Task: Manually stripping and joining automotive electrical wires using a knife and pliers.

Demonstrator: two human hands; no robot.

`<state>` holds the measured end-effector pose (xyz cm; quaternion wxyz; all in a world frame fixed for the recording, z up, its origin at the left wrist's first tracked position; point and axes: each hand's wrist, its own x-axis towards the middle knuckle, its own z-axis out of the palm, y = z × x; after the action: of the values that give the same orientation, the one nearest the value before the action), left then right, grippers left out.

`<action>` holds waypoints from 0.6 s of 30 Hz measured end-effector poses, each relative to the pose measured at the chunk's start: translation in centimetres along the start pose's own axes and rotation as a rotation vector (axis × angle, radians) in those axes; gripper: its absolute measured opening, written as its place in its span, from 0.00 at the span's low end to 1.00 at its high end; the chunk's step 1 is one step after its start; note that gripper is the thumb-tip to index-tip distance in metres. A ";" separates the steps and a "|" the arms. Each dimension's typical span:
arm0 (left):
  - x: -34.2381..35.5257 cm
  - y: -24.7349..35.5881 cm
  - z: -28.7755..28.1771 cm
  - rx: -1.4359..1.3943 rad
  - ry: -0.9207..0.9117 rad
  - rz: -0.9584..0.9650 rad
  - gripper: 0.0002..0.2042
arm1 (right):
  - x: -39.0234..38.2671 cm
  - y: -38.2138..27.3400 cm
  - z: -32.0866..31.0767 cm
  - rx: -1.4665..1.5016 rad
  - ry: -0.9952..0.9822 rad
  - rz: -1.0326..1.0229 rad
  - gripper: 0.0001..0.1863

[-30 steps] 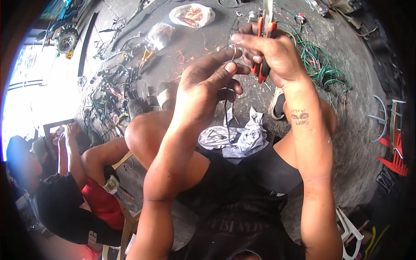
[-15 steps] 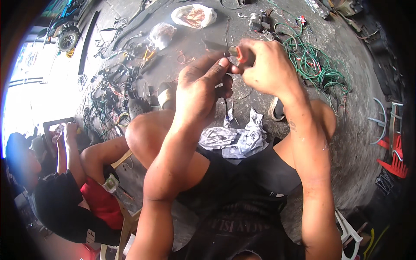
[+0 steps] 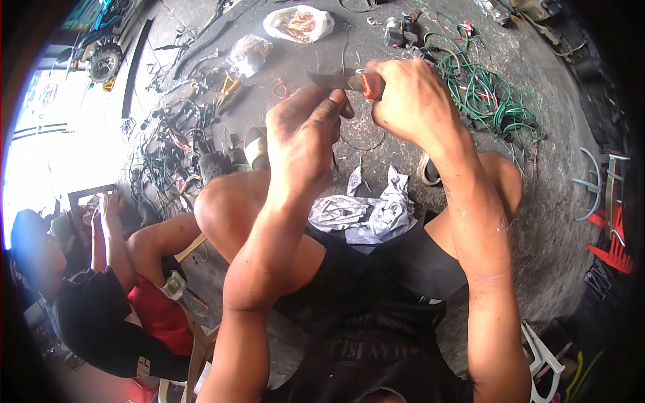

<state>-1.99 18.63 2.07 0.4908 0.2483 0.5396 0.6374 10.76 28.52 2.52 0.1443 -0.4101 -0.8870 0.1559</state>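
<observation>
My left hand (image 3: 301, 140) is closed with thumb and forefinger pinched on a thin wire, partly hidden by the fingers. Just right of it, my right hand (image 3: 414, 104) grips a bladed tool with a red-orange handle (image 3: 371, 86). Its grey blade (image 3: 324, 81) points left, across the top of my left fingertips; whether it touches the wire I cannot tell. A crumpled grey-white cloth (image 3: 363, 213) lies on the floor between my knees, below the hands.
Around me on the concrete floor (image 3: 557, 201) lie tangled green wires (image 3: 490, 101), dark harnesses (image 3: 168, 144), white plastic bags (image 3: 297, 24), yellow-handled pliers (image 3: 232, 85) and a metal part (image 3: 403, 32). Another person (image 3: 80, 316) sits at left. Red racks (image 3: 608, 255) are at far right.
My right hand has swung left and down, turning the tool from blade-up to horizontal over my left fingers. My left hand has shifted slightly left, and its fingers have curled further in.
</observation>
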 end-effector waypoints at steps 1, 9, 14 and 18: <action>0.1 0.0 -0.1 0.001 -0.002 0.002 0.08 | 0.2 0.1 -0.2 0.000 0.003 0.000 0.09; 0.0 0.3 -1.6 -0.313 -0.136 -0.176 0.12 | 1.9 4.3 -3.7 -0.203 0.372 0.233 0.10; 0.2 0.5 -1.3 -0.376 -0.137 -0.199 0.12 | -0.3 1.2 -2.3 0.102 0.138 -0.042 0.05; 0.1 0.4 -1.2 -0.265 -0.084 -0.154 0.11 | -0.5 0.1 -1.2 0.120 0.088 -0.130 0.07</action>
<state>-3.17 18.24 2.02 0.5888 0.1661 0.4472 0.6525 11.61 28.39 3.53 0.2173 -0.3489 -0.8935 0.1806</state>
